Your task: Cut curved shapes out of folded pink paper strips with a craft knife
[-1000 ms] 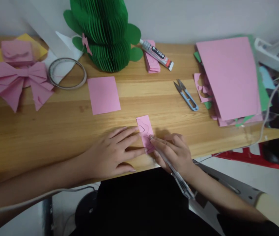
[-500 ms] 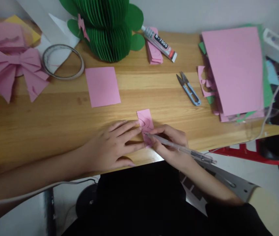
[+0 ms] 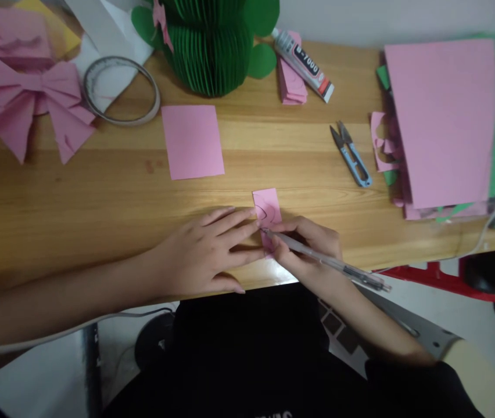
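A small pink paper strip with dark curved lines drawn on it lies near the front edge of the wooden table. My left hand rests flat to its left, fingers spread, with fingertips touching the strip's left side. Pinched in my right hand is a clear pen, its tip down on the strip's lower half. That lower half is partly covered by my fingers. Beyond my left hand lies a square of pink paper.
Thread snips lie right of centre, with a glue tube on folded pink paper behind. Pink sheets are stacked at right. A green honeycomb paper piece, a tape roll and a pink paper bow sit along the back.
The whole view has shifted slightly, so the table things appear a little higher and further right. The pen tip stays on the strip's lower half, and both hands keep their places around it.
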The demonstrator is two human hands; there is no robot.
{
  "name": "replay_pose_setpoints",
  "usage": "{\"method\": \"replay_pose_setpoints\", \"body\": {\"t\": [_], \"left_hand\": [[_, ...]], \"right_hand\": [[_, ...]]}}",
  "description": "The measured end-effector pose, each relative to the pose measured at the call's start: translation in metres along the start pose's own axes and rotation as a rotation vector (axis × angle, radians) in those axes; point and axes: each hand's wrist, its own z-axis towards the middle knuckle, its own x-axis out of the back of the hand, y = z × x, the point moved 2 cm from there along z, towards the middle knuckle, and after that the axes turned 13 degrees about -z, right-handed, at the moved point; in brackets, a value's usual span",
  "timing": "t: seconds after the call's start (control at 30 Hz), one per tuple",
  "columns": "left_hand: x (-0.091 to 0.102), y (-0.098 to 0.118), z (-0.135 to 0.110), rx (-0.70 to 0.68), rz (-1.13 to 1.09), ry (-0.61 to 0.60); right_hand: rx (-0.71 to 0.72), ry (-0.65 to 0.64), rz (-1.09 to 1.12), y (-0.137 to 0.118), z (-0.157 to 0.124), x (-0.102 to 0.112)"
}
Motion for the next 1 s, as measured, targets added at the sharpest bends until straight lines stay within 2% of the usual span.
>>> {"method": "replay_pose_setpoints", "body": {"t": [0.3,0.43,1.0], "left_hand": [[0.000,-0.001,-0.001,0.010,-0.035,-0.007],[0.000,0.000,-0.001,0.014,-0.045,0.004],[0.000,0.000,-0.001,0.015,0.006,-0.024]], "right_hand": [[-0.031,0.052,-0.082,0.002,0.000,0.005],[-0.068,0.038,-0.123,0.000,-0.001,0.009],[-0.053,0.008,-0.208,-0.003,-0.003,0.015]]}}
